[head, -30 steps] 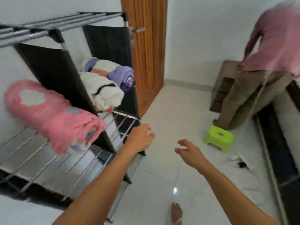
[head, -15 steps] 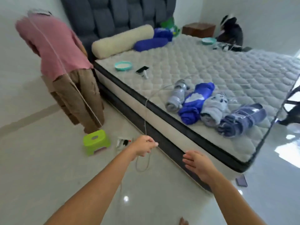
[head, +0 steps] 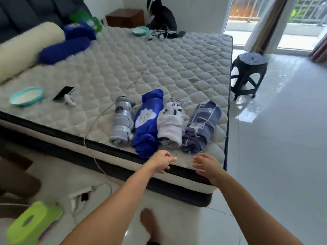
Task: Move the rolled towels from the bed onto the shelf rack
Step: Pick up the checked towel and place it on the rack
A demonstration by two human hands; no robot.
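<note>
Four rolled towels lie side by side near the front edge of the bed (head: 159, 68), at the centre of the frame. From left to right they are a grey striped towel (head: 122, 122), a bright blue towel with a white cloud face (head: 147, 122), a white towel with dark spots (head: 170, 124) and a dark blue-grey towel (head: 201, 126). Neighbouring rolls touch or almost touch.

Both hands are stretched forward, just below the rolls, over the mattress edge. The left hand (head: 161, 163) is below the bright blue towel, its fingers loosely curled, and it holds nothing. The right hand (head: 206, 166) is below the dark blue-grey towel, its fingers a little spread and bent, also empty. Neither hand touches a towel.

At the left of the frame a teal bowl (head: 26, 96) and a phone (head: 63, 93) lie on the mattress. A white cable (head: 92, 128) runs across the bed and down to a power strip (head: 79, 196) on the floor. A green step stool (head: 32, 222) is at lower left, a dark stool (head: 249, 73) at the right beside the bed.
</note>
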